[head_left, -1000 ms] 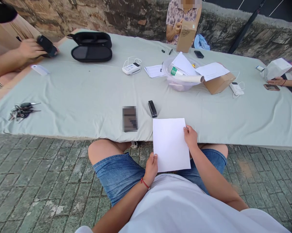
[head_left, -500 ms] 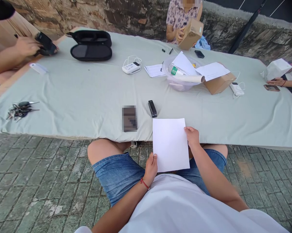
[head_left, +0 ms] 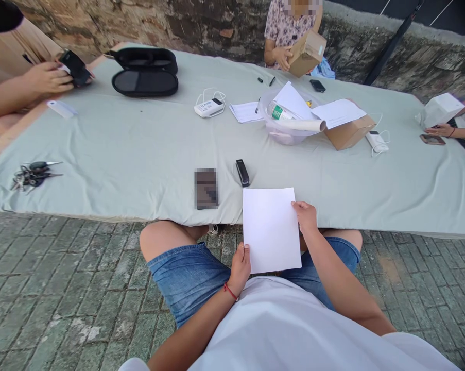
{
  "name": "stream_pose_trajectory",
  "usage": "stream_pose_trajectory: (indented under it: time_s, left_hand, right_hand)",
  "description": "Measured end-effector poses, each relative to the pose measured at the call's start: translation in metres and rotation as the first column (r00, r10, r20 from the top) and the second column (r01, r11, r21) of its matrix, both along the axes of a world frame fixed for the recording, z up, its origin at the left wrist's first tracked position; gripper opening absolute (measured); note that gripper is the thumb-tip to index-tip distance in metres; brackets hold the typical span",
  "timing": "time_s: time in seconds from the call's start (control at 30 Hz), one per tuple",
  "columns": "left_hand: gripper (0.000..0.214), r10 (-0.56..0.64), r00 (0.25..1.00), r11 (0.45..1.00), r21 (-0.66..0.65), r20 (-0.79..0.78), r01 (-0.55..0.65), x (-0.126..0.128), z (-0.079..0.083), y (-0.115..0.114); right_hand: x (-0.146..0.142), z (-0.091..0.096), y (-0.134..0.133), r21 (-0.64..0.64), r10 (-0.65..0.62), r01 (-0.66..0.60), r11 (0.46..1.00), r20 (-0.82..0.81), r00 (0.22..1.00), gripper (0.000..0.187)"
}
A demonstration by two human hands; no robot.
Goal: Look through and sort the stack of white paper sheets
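A white sheet of paper (head_left: pixel 272 229) spans the gap between my lap and the table's near edge. My left hand (head_left: pixel 240 265) grips its lower left edge, thumb on top. At the upper right edge my right hand (head_left: pixel 305 216) pinches the sheet between thumb and fingers. The fingers beneath the paper are hidden. Just beyond the sheet's top left corner lies a black stapler (head_left: pixel 242 173). To the left of that is a dark, pixelated flat object (head_left: pixel 206 188).
The cloth-covered table (head_left: pixel 139 149) bears keys (head_left: pixel 35 175), an open black case (head_left: pixel 145 82), a white power adapter (head_left: pixel 209 107), a plastic basin (head_left: pixel 280 135) and a cardboard box (head_left: pixel 350 134). Several people sit around it, one holding a carton (head_left: pixel 305 54).
The paper and both my hands are nearly still. Across the table a person's carton has tilted slightly, and the person at left has shifted a hand on a black device.
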State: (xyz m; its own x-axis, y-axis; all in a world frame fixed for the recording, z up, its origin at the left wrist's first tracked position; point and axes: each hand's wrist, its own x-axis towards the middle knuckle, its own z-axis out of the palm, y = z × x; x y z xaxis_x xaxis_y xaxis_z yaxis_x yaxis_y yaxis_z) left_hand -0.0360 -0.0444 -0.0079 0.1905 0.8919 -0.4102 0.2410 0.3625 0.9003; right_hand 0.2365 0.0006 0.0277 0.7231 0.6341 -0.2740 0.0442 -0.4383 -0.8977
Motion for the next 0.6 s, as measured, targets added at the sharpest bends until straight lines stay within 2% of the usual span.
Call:
stream_pose_trajectory:
  time_s: [0.27, 0.43, 0.53, 0.6]
  left_hand:
    - [0.040, 0.024, 0.999, 1.000, 0.007, 0.038, -0.025, 0.0010, 0.0017, -0.0003]
    - [0.042, 0.041, 0.997, 0.999, -0.016, 0.064, -0.041, 0.0010, 0.0022, -0.0001]
    - [0.045, 0.043, 0.994, 0.996, -0.086, 0.099, -0.035, 0.0004, 0.0052, 0.0003]
    - [0.047, 0.033, 0.986, 0.988, -0.152, 0.163, -0.008, -0.0004, 0.0087, 0.0002]
  right_hand:
    - [0.0008, -0.0011, 0.0018, 0.023, -0.028, 0.029, 0.999, -0.062, 0.998, 0.034]
    - [0.0002, -0.0040, 0.0001, 0.022, -0.031, 0.032, 0.999, -0.032, 0.999, 0.035]
    - [0.0014, -0.0025, -0.0024, 0.044, 0.014, -0.012, 0.999, -0.063, 0.998, 0.039]
    - [0.0054, 0.0011, -0.0030, 0.059, 0.088, -0.082, 0.995, -0.103, 0.991, 0.044]
